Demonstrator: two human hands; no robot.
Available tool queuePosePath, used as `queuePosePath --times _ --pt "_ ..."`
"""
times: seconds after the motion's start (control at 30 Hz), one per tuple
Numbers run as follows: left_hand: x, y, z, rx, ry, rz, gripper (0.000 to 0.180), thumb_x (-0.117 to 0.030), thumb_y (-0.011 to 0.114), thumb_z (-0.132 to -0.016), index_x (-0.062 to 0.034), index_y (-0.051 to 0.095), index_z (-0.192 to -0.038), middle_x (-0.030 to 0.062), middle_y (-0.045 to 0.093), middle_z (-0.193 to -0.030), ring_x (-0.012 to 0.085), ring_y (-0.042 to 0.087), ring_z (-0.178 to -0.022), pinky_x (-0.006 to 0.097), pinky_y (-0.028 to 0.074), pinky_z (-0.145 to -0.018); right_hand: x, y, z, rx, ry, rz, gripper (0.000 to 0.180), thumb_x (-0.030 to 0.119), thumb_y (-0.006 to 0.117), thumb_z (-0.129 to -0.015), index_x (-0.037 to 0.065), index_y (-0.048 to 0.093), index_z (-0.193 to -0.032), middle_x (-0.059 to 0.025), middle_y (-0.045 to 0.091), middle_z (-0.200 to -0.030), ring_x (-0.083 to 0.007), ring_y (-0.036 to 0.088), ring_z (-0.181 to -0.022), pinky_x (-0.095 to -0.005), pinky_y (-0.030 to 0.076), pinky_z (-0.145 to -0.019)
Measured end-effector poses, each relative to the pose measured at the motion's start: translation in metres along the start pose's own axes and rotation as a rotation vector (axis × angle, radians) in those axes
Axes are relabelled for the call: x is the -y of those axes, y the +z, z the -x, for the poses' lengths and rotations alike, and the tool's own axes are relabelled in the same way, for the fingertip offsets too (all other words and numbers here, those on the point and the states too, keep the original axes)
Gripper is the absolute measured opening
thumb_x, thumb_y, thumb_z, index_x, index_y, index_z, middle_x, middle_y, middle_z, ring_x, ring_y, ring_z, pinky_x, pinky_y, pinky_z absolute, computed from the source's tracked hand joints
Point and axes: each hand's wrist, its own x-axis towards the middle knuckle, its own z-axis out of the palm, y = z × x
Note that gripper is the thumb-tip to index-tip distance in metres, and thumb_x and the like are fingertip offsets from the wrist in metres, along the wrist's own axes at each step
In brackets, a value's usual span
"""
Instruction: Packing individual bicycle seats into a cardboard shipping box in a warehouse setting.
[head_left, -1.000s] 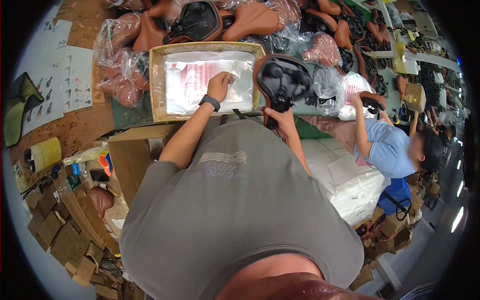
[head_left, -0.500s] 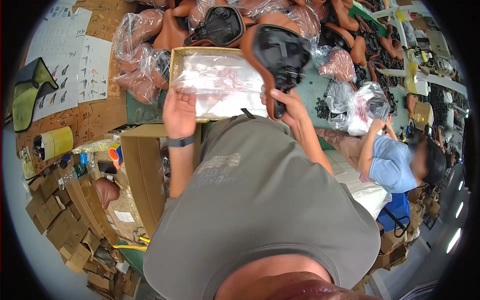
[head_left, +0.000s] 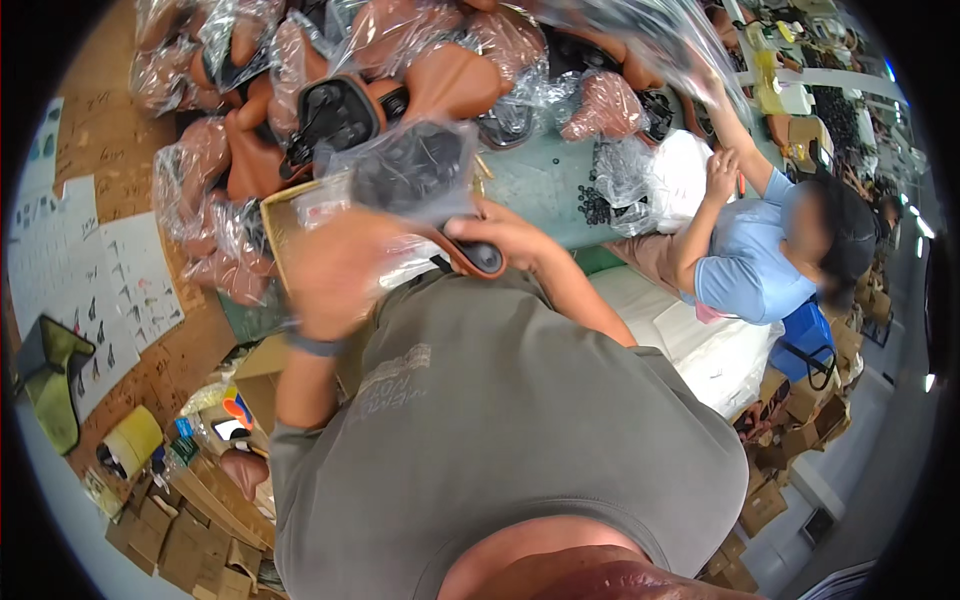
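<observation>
My right hand (head_left: 508,238) grips a brown and black bicycle saddle (head_left: 482,260) by its narrow nose, thumb on the black underside. A clear plastic bag (head_left: 415,165) covers the saddle's wide end, which shows dark through the film. My left hand (head_left: 340,270) is smeared by motion beside the bag, over a shallow box (head_left: 272,222) with white and clear film in it. Its fingers cannot be made out.
Brown saddles (head_left: 455,82), many in clear bags, are heaped along the far side of the green table (head_left: 545,195). At the right, a co-worker in a blue shirt (head_left: 745,255) lifts clear plastic. Printed sheets (head_left: 140,275) lie on the wooden board at left.
The saddle has moved left and nearer me, and its wide end is now inside a clear bag. My left hand has moved with it. The co-worker's arm has risen with plastic.
</observation>
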Motion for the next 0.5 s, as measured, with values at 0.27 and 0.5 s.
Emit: queuePosePath --times 0.27,0.5 --pt "0.064 -0.18 0.031 -1.437 -0.462 -0.242 0.056 -0.019 0.066 -0.108 0.0035 0.045 -0.155 0.0171 0.058 -0.129 0.0293 0.059 -0.124 0.049 0.051 -0.11 -0.036 -0.296 -0.033 -1.47 -0.316 0.246 0.117 0.04 0.089 -0.093 -0.006 0.013 -0.17 -0.0271 0.064 -0.14 -0.0351 0.07 -0.117 -0.0469 0.063 -0.094" --pt "0.1 0.069 0.029 -0.395 -0.792 0.364 0.021 -0.018 0.067 -0.111 -0.0037 0.074 -0.126 0.008 0.078 -0.112 0.0171 0.072 -0.106 0.033 0.057 -0.094 0.007 -0.409 -0.055 -1.295 -0.48 -0.495 0.04 0.021 0.089 -0.092 0.006 0.061 -0.115 -0.005 0.067 -0.09 -0.0199 0.066 -0.073 -0.0386 0.061 -0.065"
